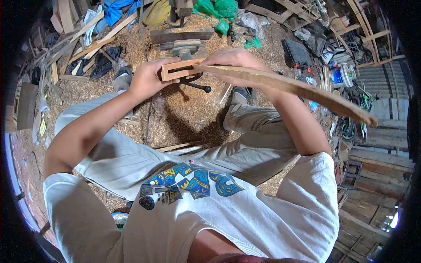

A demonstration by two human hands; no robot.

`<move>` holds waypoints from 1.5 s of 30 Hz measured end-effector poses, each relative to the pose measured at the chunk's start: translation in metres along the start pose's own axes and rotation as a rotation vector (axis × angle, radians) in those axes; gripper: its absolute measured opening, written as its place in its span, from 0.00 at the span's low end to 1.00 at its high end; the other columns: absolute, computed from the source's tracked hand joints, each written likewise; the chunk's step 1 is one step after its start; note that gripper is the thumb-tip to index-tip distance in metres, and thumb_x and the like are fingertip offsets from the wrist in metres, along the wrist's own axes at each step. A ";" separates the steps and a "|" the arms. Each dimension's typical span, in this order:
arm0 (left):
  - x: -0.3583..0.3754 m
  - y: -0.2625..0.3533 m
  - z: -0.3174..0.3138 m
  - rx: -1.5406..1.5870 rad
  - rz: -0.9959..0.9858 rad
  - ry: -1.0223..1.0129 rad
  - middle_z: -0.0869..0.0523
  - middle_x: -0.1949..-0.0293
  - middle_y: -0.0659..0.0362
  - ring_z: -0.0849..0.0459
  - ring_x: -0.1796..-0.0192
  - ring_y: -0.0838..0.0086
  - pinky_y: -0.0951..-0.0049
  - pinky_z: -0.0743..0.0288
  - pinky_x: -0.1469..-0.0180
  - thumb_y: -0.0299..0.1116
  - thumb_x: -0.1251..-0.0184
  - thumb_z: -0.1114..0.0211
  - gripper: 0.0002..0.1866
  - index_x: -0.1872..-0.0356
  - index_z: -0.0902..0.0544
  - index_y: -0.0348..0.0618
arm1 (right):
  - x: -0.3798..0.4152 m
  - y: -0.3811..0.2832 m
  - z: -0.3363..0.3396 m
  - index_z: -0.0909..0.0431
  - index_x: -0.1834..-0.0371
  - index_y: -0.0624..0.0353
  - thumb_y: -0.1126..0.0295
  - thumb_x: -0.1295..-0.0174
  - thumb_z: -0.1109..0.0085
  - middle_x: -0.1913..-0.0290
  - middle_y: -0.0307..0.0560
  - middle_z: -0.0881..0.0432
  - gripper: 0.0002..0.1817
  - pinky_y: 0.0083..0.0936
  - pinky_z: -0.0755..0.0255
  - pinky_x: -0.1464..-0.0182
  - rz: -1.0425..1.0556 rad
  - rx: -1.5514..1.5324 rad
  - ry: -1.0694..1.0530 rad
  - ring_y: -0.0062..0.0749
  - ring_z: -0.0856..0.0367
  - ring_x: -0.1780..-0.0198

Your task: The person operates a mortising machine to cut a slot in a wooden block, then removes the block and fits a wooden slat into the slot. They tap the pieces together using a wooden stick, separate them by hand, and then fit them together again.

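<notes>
My left hand [151, 78] is closed around one end of a small wooden block [171, 73] with a long rectangular slot cut in its face. A long, rough-edged wooden strip [280, 82] is in my right hand [234, 59], its narrow end overlapping the right side of the block. From there the strip runs out over my right forearm, and most of my right fingers are hidden behind it. Directly below the block is a bench vise [186, 53], whose dark handle [201, 87] ends in a round knob.
Sawdust and shavings cover the floor [188, 118]. Wood offcuts [90, 52] lie at the left and a thick beam [182, 35] lies beyond the vise. Green plastic bags [217, 9] are at the back, with a black case [298, 55] to the right. My legs straddle the work area.
</notes>
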State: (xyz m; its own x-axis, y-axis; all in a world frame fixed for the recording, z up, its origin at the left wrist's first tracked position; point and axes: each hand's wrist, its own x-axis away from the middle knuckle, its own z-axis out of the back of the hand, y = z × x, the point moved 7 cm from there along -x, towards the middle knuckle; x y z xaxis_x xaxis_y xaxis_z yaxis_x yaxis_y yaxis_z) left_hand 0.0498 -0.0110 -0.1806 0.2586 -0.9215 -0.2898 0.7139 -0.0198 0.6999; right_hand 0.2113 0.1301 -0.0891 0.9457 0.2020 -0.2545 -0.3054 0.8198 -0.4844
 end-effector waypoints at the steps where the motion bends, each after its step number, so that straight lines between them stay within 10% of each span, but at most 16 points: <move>1: 0.000 0.004 -0.001 -0.003 -0.011 0.000 0.07 0.45 0.52 0.07 0.46 0.56 0.62 0.13 0.44 0.41 0.44 0.14 0.31 0.37 0.12 0.49 | 0.004 -0.003 0.004 0.11 0.47 0.59 0.66 0.34 0.28 0.52 0.54 0.09 0.15 0.39 0.15 0.48 -0.001 0.009 0.007 0.50 0.09 0.50; 11: 0.018 0.049 -0.083 0.278 0.021 0.002 0.07 0.49 0.50 0.07 0.46 0.61 0.65 0.17 0.42 0.38 0.44 0.14 0.29 0.41 0.13 0.42 | 0.083 -0.016 0.024 0.10 0.49 0.59 0.66 0.33 0.25 0.54 0.45 0.07 0.14 0.30 0.17 0.49 -0.362 -0.101 -0.025 0.31 0.09 0.52; 27: 0.110 -0.087 -0.269 0.539 0.324 -0.280 0.08 0.49 0.53 0.09 0.47 0.67 0.64 0.17 0.42 0.29 0.45 0.14 0.31 0.39 0.15 0.42 | 0.222 0.094 -0.199 0.11 0.46 0.56 0.69 0.34 0.29 0.56 0.51 0.09 0.14 0.40 0.18 0.51 -0.619 -0.223 0.124 0.47 0.09 0.54; 45: 0.133 -0.228 -0.304 0.513 0.485 -0.194 0.14 0.46 0.52 0.12 0.44 0.54 0.59 0.18 0.41 0.25 0.46 0.16 0.26 0.46 0.18 0.42 | 0.160 0.131 -0.268 0.13 0.42 0.52 0.66 0.34 0.28 0.52 0.52 0.10 0.17 0.43 0.19 0.45 -0.569 -0.140 0.060 0.51 0.12 0.48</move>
State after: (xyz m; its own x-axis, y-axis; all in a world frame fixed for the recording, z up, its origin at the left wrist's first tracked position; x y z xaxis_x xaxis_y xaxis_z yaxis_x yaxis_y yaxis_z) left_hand 0.1191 -0.0110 -0.5771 0.3146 -0.9238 0.2182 0.1415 0.2729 0.9516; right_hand 0.2927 0.1266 -0.4179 0.9584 -0.2834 0.0328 0.2329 0.7109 -0.6636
